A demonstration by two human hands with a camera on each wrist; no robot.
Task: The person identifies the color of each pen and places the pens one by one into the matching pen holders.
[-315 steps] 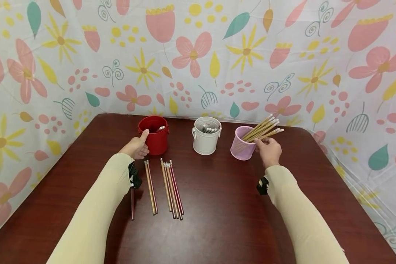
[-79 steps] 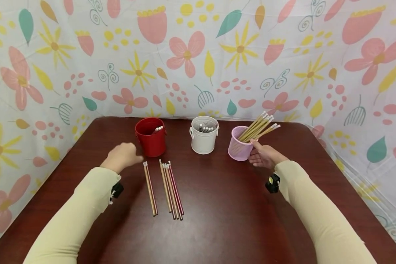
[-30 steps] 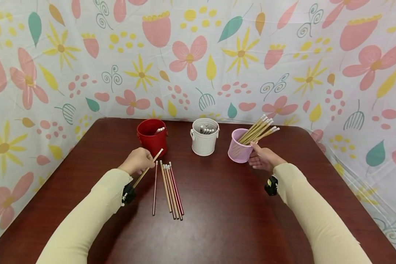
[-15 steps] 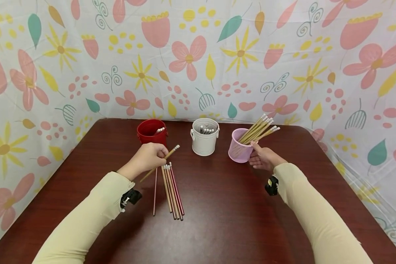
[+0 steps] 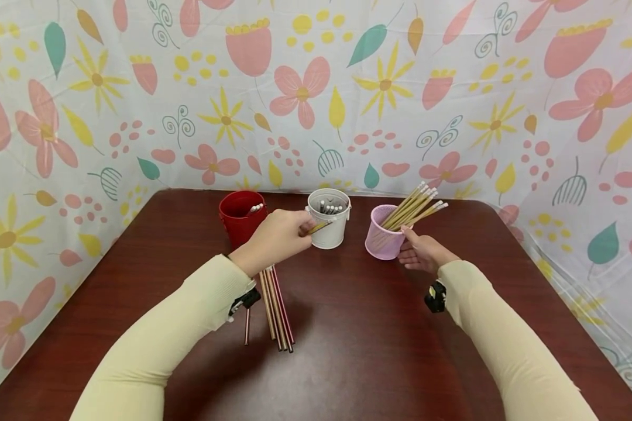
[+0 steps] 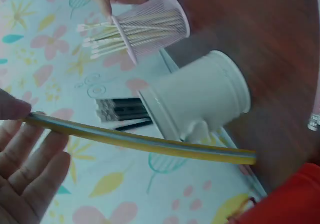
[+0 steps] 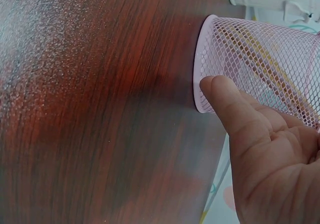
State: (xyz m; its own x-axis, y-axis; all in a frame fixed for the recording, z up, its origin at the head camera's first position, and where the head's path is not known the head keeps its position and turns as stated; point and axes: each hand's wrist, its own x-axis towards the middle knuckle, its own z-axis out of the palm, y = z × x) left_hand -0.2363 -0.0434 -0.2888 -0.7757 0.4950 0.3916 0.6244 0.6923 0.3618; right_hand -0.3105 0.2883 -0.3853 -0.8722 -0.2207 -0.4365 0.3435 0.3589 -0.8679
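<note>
My left hand [image 5: 279, 237] pinches a yellow pencil [image 5: 320, 227] between thumb and fingers, its eraser end pointing right. In the head view the pencil overlaps the front of the white bucket [image 5: 330, 238], which holds several dark pencils. The left wrist view shows the pencil's striped shaft [image 6: 145, 141] crossing in front of that bucket. My right hand [image 5: 423, 251] touches the pink mesh pencil cup [image 5: 383, 244], thumb up at the rim. In the right wrist view its straight fingers [image 7: 225, 93] lie along the mesh. Several yellow pencils [image 5: 411, 210] lean out of the cup.
Behind my left hand stands a red bucket [image 5: 237, 225] with a few white-ended pencils inside. Several red and gold pencils [image 5: 277, 313] lie on the brown table [image 5: 374, 351], and my left forearm partly covers them. A flowered cloth [image 5: 316, 105] hangs behind the table.
My left hand has picked the yellow pencil up from beside a dark red one and carried it right to the white bucket. My right hand stays at the pink cup.
</note>
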